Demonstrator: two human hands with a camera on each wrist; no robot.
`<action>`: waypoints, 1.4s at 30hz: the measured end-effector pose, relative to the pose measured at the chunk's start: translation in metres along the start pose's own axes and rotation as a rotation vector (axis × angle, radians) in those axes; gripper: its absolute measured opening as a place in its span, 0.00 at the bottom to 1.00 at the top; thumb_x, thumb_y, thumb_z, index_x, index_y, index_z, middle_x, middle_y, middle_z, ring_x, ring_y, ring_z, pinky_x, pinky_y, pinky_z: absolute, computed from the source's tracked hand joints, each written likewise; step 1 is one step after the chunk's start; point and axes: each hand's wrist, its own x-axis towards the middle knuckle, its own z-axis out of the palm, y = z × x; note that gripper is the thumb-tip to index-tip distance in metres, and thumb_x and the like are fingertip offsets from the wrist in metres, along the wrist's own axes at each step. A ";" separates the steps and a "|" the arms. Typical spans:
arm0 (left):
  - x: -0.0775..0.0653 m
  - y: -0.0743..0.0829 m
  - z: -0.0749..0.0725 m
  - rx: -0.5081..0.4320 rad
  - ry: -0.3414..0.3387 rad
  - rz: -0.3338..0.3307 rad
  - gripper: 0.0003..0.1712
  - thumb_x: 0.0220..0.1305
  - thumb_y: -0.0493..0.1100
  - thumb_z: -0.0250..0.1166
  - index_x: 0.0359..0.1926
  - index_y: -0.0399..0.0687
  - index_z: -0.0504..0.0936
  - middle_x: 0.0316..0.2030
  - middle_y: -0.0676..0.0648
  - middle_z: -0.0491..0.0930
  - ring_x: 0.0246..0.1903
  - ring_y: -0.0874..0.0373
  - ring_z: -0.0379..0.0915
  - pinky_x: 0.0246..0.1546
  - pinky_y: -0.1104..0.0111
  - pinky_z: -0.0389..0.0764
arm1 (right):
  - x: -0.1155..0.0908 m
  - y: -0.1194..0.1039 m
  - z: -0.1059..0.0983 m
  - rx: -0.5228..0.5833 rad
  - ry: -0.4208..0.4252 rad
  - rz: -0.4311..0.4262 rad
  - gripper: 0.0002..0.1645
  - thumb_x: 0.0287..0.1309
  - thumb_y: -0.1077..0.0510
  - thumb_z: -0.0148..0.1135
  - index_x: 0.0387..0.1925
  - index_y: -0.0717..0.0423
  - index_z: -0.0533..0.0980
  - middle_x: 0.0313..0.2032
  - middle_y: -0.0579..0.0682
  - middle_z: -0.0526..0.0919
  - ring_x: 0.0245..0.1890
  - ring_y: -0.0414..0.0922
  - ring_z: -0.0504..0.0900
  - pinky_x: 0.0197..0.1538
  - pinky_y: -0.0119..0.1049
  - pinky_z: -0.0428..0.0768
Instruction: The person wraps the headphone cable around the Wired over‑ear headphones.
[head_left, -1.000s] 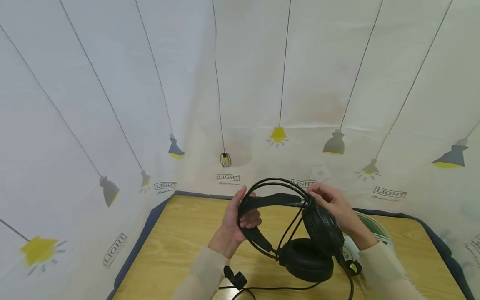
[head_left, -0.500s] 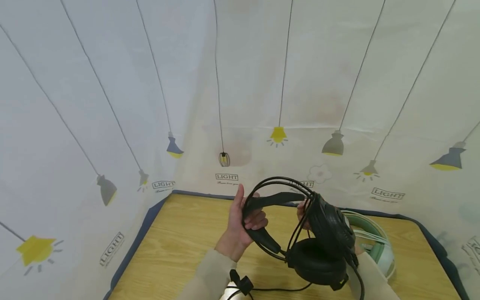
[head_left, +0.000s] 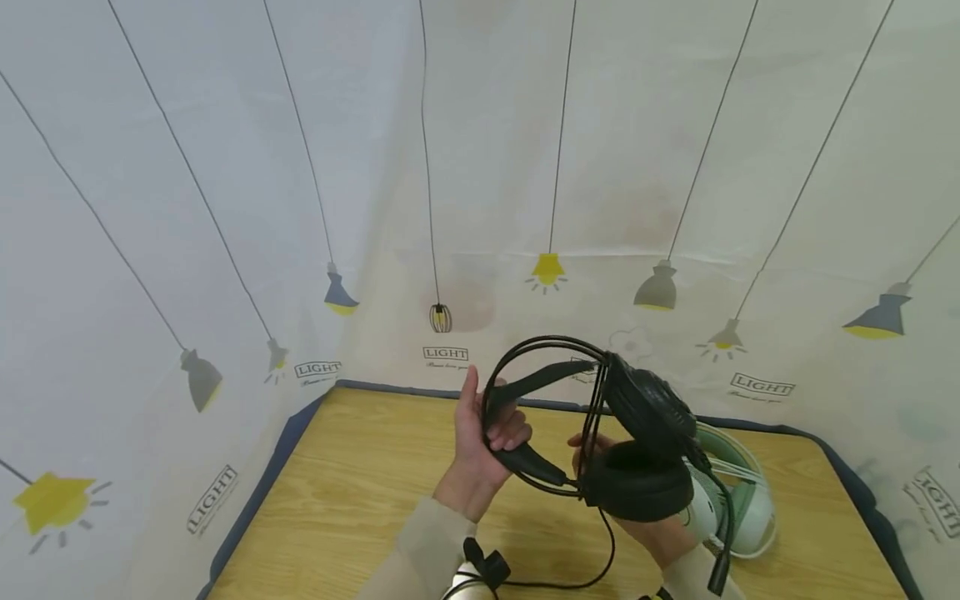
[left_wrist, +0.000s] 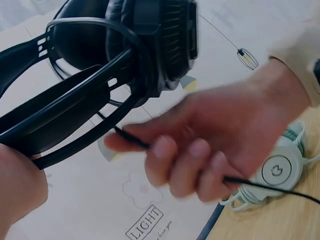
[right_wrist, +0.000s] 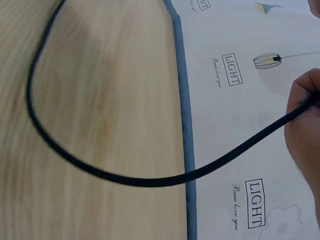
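A black over-ear headset (head_left: pixel 637 492) is held up above the table, its ear cups to the right. My left hand (head_left: pixel 483 437) grips its padded headband (head_left: pixel 532 462), thumb up. In the head view my right hand (head_left: pixel 652 533) is partly hidden behind the lower ear cup. The left wrist view shows that right hand (left_wrist: pixel 195 140) with fingers curled round the headset's black cable (left_wrist: pixel 265 186), below the ear cups. A long loop of cable (right_wrist: pixel 145 182) hangs from this hand in the right wrist view. The microphone boom (head_left: pixel 723 542) points down at the right.
White and green headphones (head_left: pixel 750 508) lie on the wooden table (head_left: pixel 360 467) at the right, partly behind the black headset. A pale sheet (head_left: pixel 495 167) printed with hanging lamps rises behind the table. Dark blue edging (head_left: pixel 292 425) runs along the table's border.
My right hand has left the upper ear cup, moved down behind the headset and now holds the cable. The headset has tilted and its microphone boom now shows. The left hand keeps its grip.
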 end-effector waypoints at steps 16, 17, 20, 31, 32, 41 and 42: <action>0.012 0.002 0.024 0.071 0.236 0.278 0.28 0.78 0.58 0.50 0.19 0.54 0.71 0.08 0.58 0.63 0.07 0.67 0.55 0.12 0.75 0.57 | -0.030 0.029 0.006 -0.424 0.240 0.152 0.21 0.84 0.57 0.38 0.59 0.54 0.77 0.29 0.41 0.75 0.20 0.47 0.55 0.26 0.46 0.52; 0.012 0.002 0.024 0.087 0.249 0.293 0.28 0.78 0.57 0.50 0.19 0.54 0.70 0.07 0.58 0.63 0.07 0.67 0.55 0.12 0.75 0.57 | -0.030 0.027 0.009 -0.448 0.265 0.169 0.20 0.84 0.57 0.38 0.58 0.53 0.77 0.29 0.41 0.75 0.19 0.47 0.55 0.26 0.45 0.52; 0.012 0.002 0.023 0.136 0.283 0.325 0.26 0.78 0.56 0.51 0.20 0.54 0.71 0.07 0.59 0.63 0.07 0.67 0.55 0.12 0.75 0.56 | -0.030 0.022 0.021 -0.527 0.358 0.224 0.18 0.84 0.54 0.41 0.55 0.49 0.78 0.28 0.43 0.75 0.18 0.44 0.57 0.25 0.44 0.55; 0.011 0.010 0.013 0.292 0.363 0.406 0.28 0.77 0.55 0.47 0.17 0.55 0.70 0.07 0.59 0.61 0.08 0.66 0.55 0.14 0.74 0.55 | -0.025 -0.005 0.068 -0.706 0.459 0.370 0.20 0.81 0.53 0.47 0.56 0.68 0.72 0.26 0.49 0.75 0.18 0.38 0.66 0.23 0.29 0.65; 0.011 0.010 0.012 0.324 0.373 0.413 0.28 0.77 0.55 0.47 0.17 0.55 0.70 0.07 0.59 0.61 0.08 0.66 0.55 0.14 0.74 0.55 | -0.025 -0.008 0.069 -0.716 0.467 0.385 0.21 0.81 0.53 0.48 0.56 0.69 0.72 0.26 0.49 0.76 0.18 0.37 0.66 0.23 0.29 0.66; 0.010 0.008 0.008 0.660 0.426 0.568 0.19 0.73 0.50 0.50 0.23 0.53 0.71 0.15 0.55 0.70 0.07 0.66 0.57 0.10 0.75 0.60 | -0.032 -0.033 0.079 -0.759 0.485 0.451 0.23 0.80 0.52 0.49 0.54 0.70 0.74 0.24 0.49 0.76 0.17 0.37 0.68 0.22 0.29 0.71; 0.010 0.007 0.008 0.681 0.428 0.581 0.19 0.73 0.50 0.51 0.23 0.53 0.71 0.15 0.55 0.71 0.07 0.66 0.58 0.10 0.75 0.61 | -0.032 -0.036 0.080 -0.758 0.491 0.459 0.23 0.80 0.52 0.49 0.54 0.70 0.74 0.23 0.49 0.75 0.16 0.37 0.67 0.21 0.29 0.70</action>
